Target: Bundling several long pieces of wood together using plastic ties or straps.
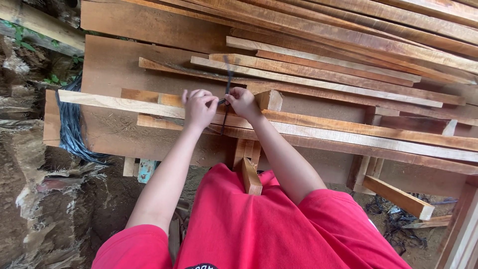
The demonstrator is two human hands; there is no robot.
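Observation:
My left hand point(199, 106) and my right hand point(242, 102) meet over a long pale wooden batten point(114, 103) that lies across a stack of planks. Both hands pinch a thin black strap point(228, 79) that runs up over the boards and hangs down below the batten. A short wood block point(269, 99) stands just right of my right hand. My red sleeves fill the lower part of the view.
Many long planks point(348, 74) are piled at the top and right. A bundle of black straps point(72, 129) hangs at the left end. A short wood piece point(251, 177) and an offcut point(398, 198) lie below, over bare earth.

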